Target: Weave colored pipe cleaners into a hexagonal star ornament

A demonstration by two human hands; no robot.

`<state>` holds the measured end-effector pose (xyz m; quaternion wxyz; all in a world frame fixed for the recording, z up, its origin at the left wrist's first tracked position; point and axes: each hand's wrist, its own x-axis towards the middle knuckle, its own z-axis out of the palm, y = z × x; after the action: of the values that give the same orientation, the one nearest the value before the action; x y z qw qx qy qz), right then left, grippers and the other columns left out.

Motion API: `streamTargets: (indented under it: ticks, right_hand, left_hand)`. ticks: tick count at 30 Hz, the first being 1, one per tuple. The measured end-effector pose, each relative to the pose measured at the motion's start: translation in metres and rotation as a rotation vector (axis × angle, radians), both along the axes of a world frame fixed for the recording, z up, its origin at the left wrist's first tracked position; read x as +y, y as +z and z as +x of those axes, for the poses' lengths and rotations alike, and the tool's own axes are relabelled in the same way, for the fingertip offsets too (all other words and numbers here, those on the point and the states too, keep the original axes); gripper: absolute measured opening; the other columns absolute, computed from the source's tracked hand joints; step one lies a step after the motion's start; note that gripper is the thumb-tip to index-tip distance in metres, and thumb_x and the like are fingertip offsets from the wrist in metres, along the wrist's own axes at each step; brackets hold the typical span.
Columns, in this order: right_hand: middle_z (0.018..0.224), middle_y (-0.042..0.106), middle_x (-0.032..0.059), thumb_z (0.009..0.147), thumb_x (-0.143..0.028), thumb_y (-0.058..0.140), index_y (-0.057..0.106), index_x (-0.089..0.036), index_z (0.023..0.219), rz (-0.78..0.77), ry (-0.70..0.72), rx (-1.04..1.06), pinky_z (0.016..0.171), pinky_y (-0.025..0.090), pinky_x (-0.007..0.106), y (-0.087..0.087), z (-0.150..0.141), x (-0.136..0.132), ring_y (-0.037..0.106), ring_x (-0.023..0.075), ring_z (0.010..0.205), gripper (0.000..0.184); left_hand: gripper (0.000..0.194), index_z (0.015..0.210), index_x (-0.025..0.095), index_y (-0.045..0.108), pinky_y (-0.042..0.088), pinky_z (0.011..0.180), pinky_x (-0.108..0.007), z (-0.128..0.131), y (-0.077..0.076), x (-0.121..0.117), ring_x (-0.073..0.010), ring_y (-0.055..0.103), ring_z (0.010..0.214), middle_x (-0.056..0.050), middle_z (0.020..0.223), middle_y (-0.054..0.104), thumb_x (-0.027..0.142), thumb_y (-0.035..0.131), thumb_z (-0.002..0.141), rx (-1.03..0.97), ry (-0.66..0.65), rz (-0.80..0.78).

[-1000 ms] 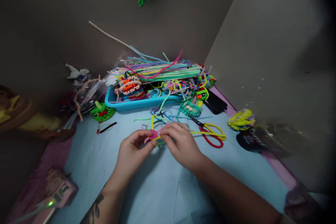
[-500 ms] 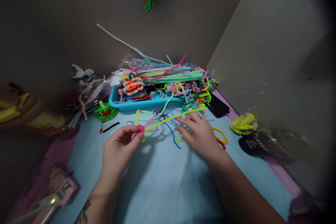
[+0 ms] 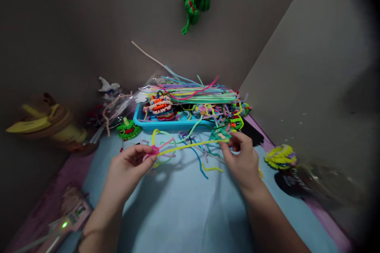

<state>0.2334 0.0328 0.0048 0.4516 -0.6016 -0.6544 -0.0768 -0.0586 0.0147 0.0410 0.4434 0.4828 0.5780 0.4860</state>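
Between thumb and fingers, my left hand [image 3: 129, 172] pinches a small bundle of twisted pipe cleaners [image 3: 154, 150] with a bright pink centre. Yellow, pink and pale green loops and ends stick out of it. A long yellow pipe cleaner [image 3: 191, 145] runs from the pink centre, stretched nearly straight, to my right hand [image 3: 242, 162]. There the thumb and fingers are closed on its far end. Loose pipe cleaner pieces [image 3: 198, 160] in blue, yellow and purple lie on the blue cloth beneath and behind the strand.
Behind the hands stands a blue tray [image 3: 178, 125] heaped with pipe cleaners [image 3: 204, 97] and finished figures. A green figure [image 3: 128, 128] sits at its left, a yellow one [image 3: 280, 157] at right beside a clear cup [image 3: 323, 178]. A pink device [image 3: 71, 213] lies front left.
My right hand has gone from open fingers beside the yellow pipe cleaner to a pinch on its end. The strand has dropped to a flatter angle. The camera view has shifted slightly.
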Motion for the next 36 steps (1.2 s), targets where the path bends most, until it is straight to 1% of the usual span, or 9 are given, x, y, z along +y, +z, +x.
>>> streamTargets:
  ticks: [2, 5, 11, 15, 18, 22, 25, 30, 36]
  right_hand:
    - [0.083, 0.065, 0.0051, 0.086, -0.028, 0.058, 0.058, -0.020, 0.110, -0.056, 0.057, -0.045, 0.069, 0.049, 0.033, -0.002, 0.002, 0.003, 0.060, 0.0191, 0.072, 0.026]
    - [0.086, 0.066, 0.0076, 0.087, -0.027, 0.055, 0.067, -0.020, 0.098, -0.178, 0.195, -0.106, 0.074, 0.050, 0.036, -0.004, 0.004, 0.006, 0.062, 0.0222, 0.083, 0.018]
    - [0.077, 0.063, 0.0040, 0.089, -0.027, 0.054, 0.069, -0.021, 0.093, -0.314, 0.445, -0.107, 0.072, 0.050, 0.034, -0.004, 0.002, 0.005, 0.062, 0.0195, 0.077, 0.017]
    - [0.079, 0.063, 0.0037, 0.086, -0.026, 0.057, 0.070, -0.022, 0.089, -0.371, 0.492, -0.134, 0.073, 0.050, 0.032, -0.004, 0.001, 0.004, 0.062, 0.0192, 0.078, 0.013]
    - [0.078, 0.063, 0.0041, 0.085, -0.024, 0.057, 0.070, -0.021, 0.085, -0.328, 0.467, -0.100, 0.071, 0.050, 0.032, -0.003, 0.001, 0.005, 0.062, 0.0190, 0.077, 0.014]
    - [0.080, 0.065, 0.0052, 0.083, -0.024, 0.060, 0.071, -0.021, 0.083, -0.160, 0.283, 0.108, 0.072, 0.051, 0.033, 0.003, -0.004, 0.002, 0.063, 0.0191, 0.077, 0.012]
    - [0.079, 0.065, 0.0043, 0.080, -0.026, 0.065, 0.071, -0.022, 0.079, -0.137, 0.178, 0.384, 0.068, 0.051, 0.033, 0.006, -0.012, -0.004, 0.062, 0.0186, 0.075, 0.008]
    - [0.071, 0.065, 0.0013, 0.077, -0.028, 0.067, 0.069, -0.021, 0.078, -0.222, 0.369, 0.955, 0.059, 0.054, 0.031, 0.007, -0.034, -0.015, 0.062, 0.0148, 0.060, 0.006]
    - [0.070, 0.068, 0.0005, 0.070, -0.031, 0.075, 0.066, -0.021, 0.074, -0.268, 0.436, 1.227, 0.053, 0.055, 0.030, 0.013, -0.050, -0.022, 0.064, 0.0139, 0.053, 0.014]
  left_hand:
    - [0.023, 0.079, 0.015, 0.070, 0.051, 0.061, -0.021, -0.001, 0.001, 0.000, -0.0125, 0.064, 0.067, -0.005, 0.079, 0.072, 0.028, 0.080, 0.063, -0.041, -0.018, -0.002]
    - [0.024, 0.078, 0.014, 0.069, 0.052, 0.062, -0.022, -0.002, 0.001, 0.001, -0.0129, 0.064, 0.067, -0.005, 0.079, 0.072, 0.027, 0.081, 0.062, -0.079, -0.019, -0.001]
    - [0.025, 0.081, 0.015, 0.070, 0.052, 0.062, -0.023, -0.010, -0.001, 0.001, -0.0138, 0.064, 0.069, -0.005, 0.080, 0.072, 0.029, 0.080, 0.063, -0.065, 0.053, 0.050]
    - [0.027, 0.082, 0.015, 0.070, 0.052, 0.063, -0.024, -0.014, -0.001, 0.002, -0.0152, 0.065, 0.069, -0.006, 0.079, 0.073, 0.032, 0.080, 0.063, -0.048, 0.106, 0.073]
    - [0.025, 0.082, 0.015, 0.069, 0.052, 0.065, -0.024, -0.013, -0.001, 0.002, -0.0151, 0.065, 0.070, -0.006, 0.079, 0.073, 0.031, 0.079, 0.065, 0.027, 0.110, 0.098]
    - [0.019, 0.080, 0.016, 0.069, 0.052, 0.067, -0.025, -0.005, -0.002, 0.000, -0.0157, 0.065, 0.072, -0.006, 0.080, 0.072, 0.029, 0.076, 0.068, 0.117, 0.057, 0.120]
    - [0.015, 0.079, 0.017, 0.069, 0.052, 0.066, -0.025, 0.005, -0.003, -0.002, -0.0157, 0.066, 0.071, -0.005, 0.080, 0.072, 0.026, 0.074, 0.070, 0.098, -0.004, 0.122]
    - [0.010, 0.076, 0.018, 0.068, 0.055, 0.068, -0.026, 0.017, -0.004, -0.006, -0.0162, 0.067, 0.072, -0.004, 0.078, 0.071, 0.022, 0.074, 0.070, 0.055, -0.054, 0.149]
    - [0.007, 0.077, 0.021, 0.068, 0.054, 0.074, -0.025, 0.021, -0.004, -0.012, -0.0149, 0.066, 0.079, -0.002, 0.082, 0.070, 0.016, 0.070, 0.074, 0.157, -0.178, 0.301]
